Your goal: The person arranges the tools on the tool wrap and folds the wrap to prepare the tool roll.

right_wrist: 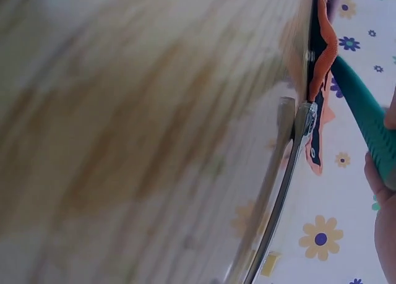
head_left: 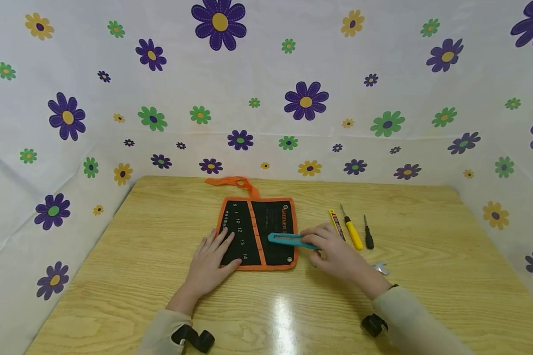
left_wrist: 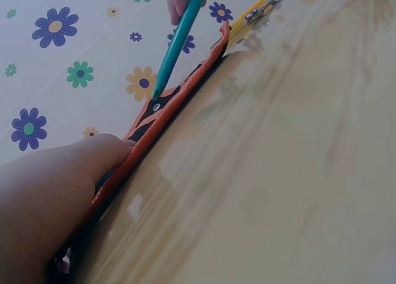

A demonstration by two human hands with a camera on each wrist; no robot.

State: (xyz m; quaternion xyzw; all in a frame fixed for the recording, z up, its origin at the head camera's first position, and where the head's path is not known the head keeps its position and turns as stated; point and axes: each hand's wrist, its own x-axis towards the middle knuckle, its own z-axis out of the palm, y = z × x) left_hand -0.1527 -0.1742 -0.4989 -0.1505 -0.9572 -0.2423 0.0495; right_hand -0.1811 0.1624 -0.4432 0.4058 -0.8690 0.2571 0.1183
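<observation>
A black tool pouch with orange trim lies flat on the table, printed sizes down its left part. My left hand rests on the pouch's lower left side, fingers spread and fairly straight, thumb on the lower edge. My right hand pinches a teal utility knife by its right end. The knife's far end points left, over the right half of the pouch near the orange dividing strip. In the left wrist view the knife slants down to the pouch. A metal wrench is partly hidden beneath my right wrist.
Right of the pouch lie a slim yellow packet, a yellow-handled screwdriver and a black-handled screwdriver. An orange strap trails from the pouch's top toward the table's back edge. A flower-print cloth hangs behind the wooden table.
</observation>
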